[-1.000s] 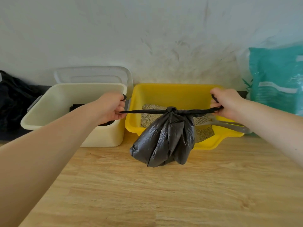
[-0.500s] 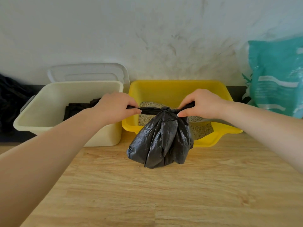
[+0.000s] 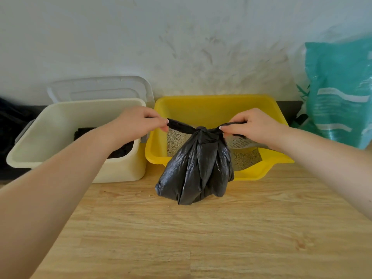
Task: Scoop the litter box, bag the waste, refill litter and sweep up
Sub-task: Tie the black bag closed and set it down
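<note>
A knotted black waste bag [image 3: 198,168] hangs just above the wooden floor in front of the yellow litter box [image 3: 217,103]. My left hand [image 3: 134,125] pinches the bag's left tail and my right hand [image 3: 251,125] pinches the right tail, one on each side of the knot. Grey litter [image 3: 176,140] lies in the yellow box. A grey slotted scoop [image 3: 239,142] rests in it, partly hidden behind my right hand and the bag.
A cream bin [image 3: 66,133] with dark material inside stands left of the litter box, its clear lid [image 3: 100,89] leaning on the wall. A teal litter bag [image 3: 340,93] stands at the right. Dark cloth [image 3: 8,125] lies at the far left. Wooden floor [image 3: 201,238] spreads in front.
A second ago my hands were wide apart with the tails pulled taut. They have since come in close to the knot, and the tails now sag a little.
</note>
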